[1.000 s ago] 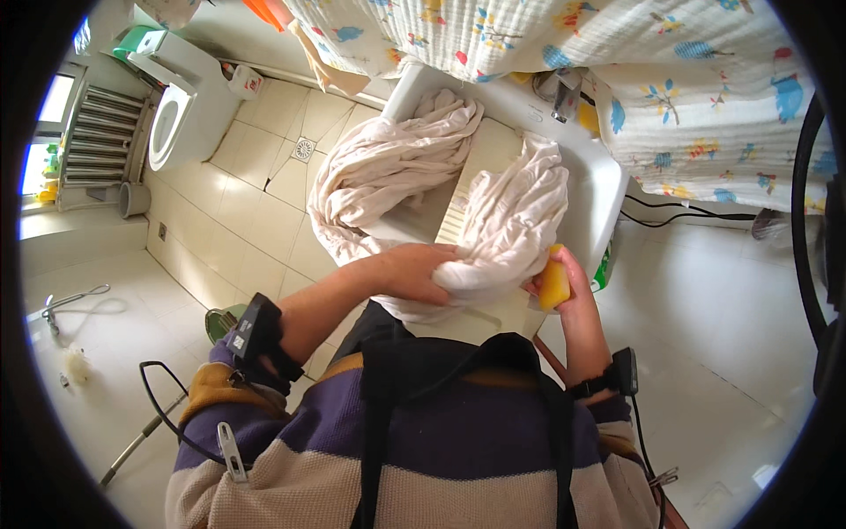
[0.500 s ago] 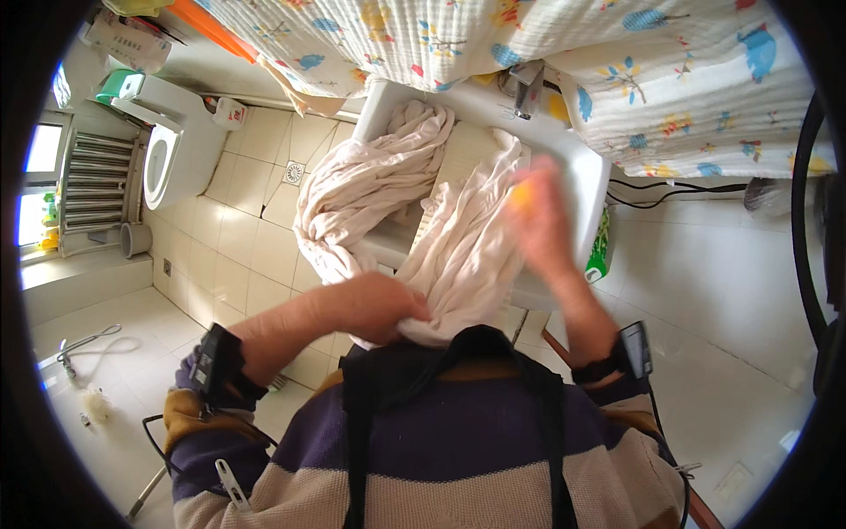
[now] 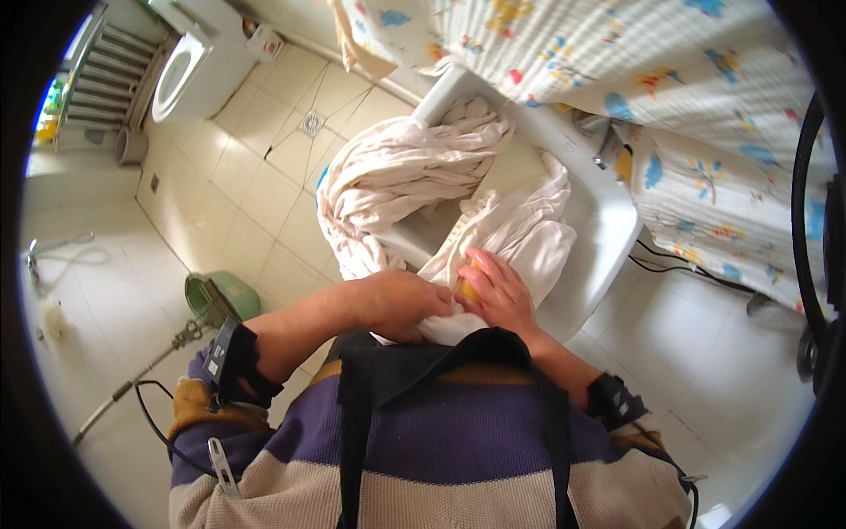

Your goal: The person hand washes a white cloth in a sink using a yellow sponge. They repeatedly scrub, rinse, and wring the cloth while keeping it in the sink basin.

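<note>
A long pale pink-white cloth [image 3: 524, 229] lies bunched over a ribbed washboard [image 3: 513, 169] set in a white sink [image 3: 624, 231]. Its other part hangs in thick folds over the sink's left side. My left hand [image 3: 401, 304] is closed on the cloth's near edge, close to my body. Just beside it, my right hand [image 3: 500, 293] presses a yellow soap bar [image 3: 474, 282] against the cloth, fingers bent around it. Much of the bar is hidden under the palm.
A metal faucet [image 3: 608, 145] stands at the sink's far right, below a patterned curtain [image 3: 705, 79]. Black cables [image 3: 683, 269] run along the wall. To the left are a green bucket [image 3: 242, 295], a mop pole [image 3: 132, 388], a floor drain [image 3: 311, 122] and a toilet [image 3: 181, 75].
My right hand has come down from the far part of the cloth to the near edge beside my left hand. The view has turned, bringing in the green bucket.
</note>
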{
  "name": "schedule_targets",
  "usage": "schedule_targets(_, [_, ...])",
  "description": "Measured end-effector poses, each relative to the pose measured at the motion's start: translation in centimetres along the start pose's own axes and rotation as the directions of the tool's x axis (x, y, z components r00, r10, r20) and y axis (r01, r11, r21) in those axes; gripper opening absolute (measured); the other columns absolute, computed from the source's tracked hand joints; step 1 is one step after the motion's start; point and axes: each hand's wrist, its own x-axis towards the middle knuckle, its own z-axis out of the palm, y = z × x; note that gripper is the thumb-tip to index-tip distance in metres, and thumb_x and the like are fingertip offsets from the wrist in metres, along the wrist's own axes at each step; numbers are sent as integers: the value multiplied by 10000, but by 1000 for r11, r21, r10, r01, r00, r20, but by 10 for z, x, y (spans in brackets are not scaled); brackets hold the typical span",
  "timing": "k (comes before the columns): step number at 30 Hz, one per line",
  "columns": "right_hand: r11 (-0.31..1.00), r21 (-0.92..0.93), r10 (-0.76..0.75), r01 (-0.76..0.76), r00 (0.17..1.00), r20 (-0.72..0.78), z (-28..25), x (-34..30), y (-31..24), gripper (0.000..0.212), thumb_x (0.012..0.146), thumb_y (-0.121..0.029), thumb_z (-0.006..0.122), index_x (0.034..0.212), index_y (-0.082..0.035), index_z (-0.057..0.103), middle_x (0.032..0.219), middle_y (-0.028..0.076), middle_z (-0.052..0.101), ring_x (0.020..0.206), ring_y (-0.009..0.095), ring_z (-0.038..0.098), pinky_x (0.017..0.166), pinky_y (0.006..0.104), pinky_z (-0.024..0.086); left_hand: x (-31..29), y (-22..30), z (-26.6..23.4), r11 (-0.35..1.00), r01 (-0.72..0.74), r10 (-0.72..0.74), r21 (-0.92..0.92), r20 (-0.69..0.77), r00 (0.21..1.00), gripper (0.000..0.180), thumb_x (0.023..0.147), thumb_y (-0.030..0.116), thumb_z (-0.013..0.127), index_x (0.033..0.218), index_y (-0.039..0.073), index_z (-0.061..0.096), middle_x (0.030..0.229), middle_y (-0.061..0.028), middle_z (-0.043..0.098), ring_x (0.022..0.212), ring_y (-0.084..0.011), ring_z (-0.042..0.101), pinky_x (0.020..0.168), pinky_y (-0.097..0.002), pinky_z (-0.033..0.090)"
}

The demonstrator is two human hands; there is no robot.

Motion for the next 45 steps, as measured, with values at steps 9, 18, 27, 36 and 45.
schedule_targets(9, [814,-533,-50,-231,887,-460,-102,123,162,354,867,-197,685,1174,-74,560,1297,211,533,1135,423,543,1005,502,444,-10,12,13,968,245,-250,-56,-314,916,478,774,379,821,1131,104,661,1252,-120,581,1106,-355,618,904,-470,526])
schedule_targets(18, [677,725,514,-128,788,-340,-97,-85,72,346,853,-80,621,1189,-123,552,1032,82,611,795,228,653,647,353,558,30,36,-85,955,235,-247,-178,-46,968,493,809,343,792,1221,82,716,991,-148,769,921,-260,739,878,-388,561])
schedule_targets(27, [158,983,347,97,926,-147,-43,-93,14,482,1060,-390,510,1435,-87,504,1310,117,638,1152,277,664,948,439,576,45,163,-151,625,-525,447,-578,-287,847,571,870,198,791,1342,-55,595,1210,-177,702,1107,-266,676,934,-362,557])
schedule_targets(36, [46,806,244,590,776,-582,-148,-87,43,480,1096,-407,418,1471,-118,495,1419,76,589,1312,265,570,1103,455,476,-44,75,-121,495,52,-163,-868,-34,986,787,974,493,662,1484,-66,443,1429,-187,583,1280,-284,595,1103,-407,467])
schedule_targets(45, [988,149,104,47,517,-850,-57,4,-8,372,902,-201,744,1209,-89,567,998,78,609,853,219,621,730,375,506,-31,-37,-29,307,602,-481,-737,426,767,927,868,721,650,1408,-28,563,1271,-169,687,1114,-236,691,987,-371,542])
